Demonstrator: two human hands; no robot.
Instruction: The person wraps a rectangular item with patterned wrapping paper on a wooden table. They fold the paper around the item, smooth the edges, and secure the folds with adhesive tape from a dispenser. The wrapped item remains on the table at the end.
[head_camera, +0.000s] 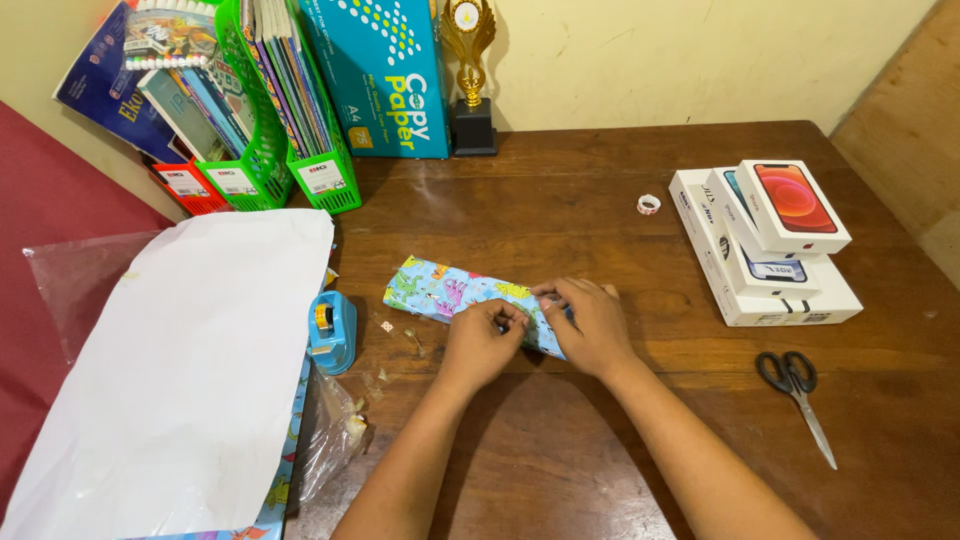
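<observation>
Blue patterned paper covers a long wrapped parcel (455, 293) lying on the wooden table (600, 190), under both hands. The left hand (482, 345) has its fingers curled, pinching the paper at the parcel's near edge. The right hand (590, 322) lies just beside it, fingers pressed flat on the parcel's end. Left of the left hand stands a blue tape dispenser (331, 331), with a white sheet (190, 370) beyond it. Right of the right hand, well apart, lie black scissors (797, 392) and stacked white boxes (765, 245)
</observation>
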